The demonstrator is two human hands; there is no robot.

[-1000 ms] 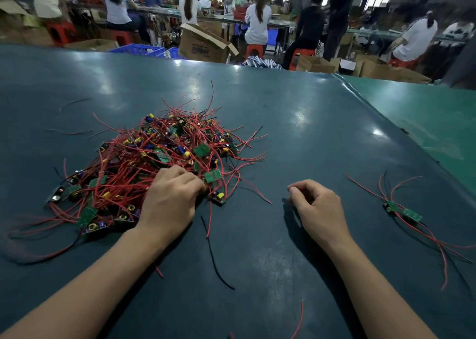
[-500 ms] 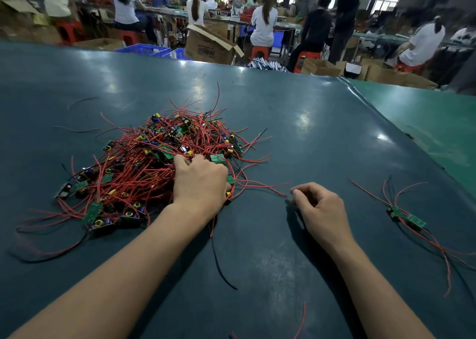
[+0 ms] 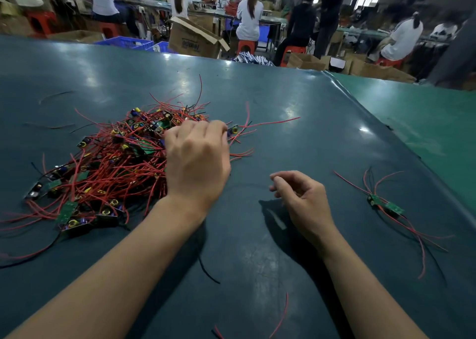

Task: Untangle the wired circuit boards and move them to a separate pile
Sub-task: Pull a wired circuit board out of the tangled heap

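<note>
Now my left hand (image 3: 198,158) has slid up to the far right edge of the tangled heap of red-wired green circuit boards (image 3: 108,168), fingers curled in, grip hidden | right hand (image 3: 304,199) loosely curled, empty, idle on the dark green worktop (image 3: 257,261) | separate pile (image 3: 386,206) well right | next board likely coming free.

Glossy table, plastic-coated wires

Dark teal smooth-sheeted table (image 3: 296,122) shines with lamp glare; tangled heap of red plastic-sheathed wires and green circuit boards (image 3: 108,168) looks slick; brown corrugated cardboard box (image 3: 193,41) sits matt behind.
</note>
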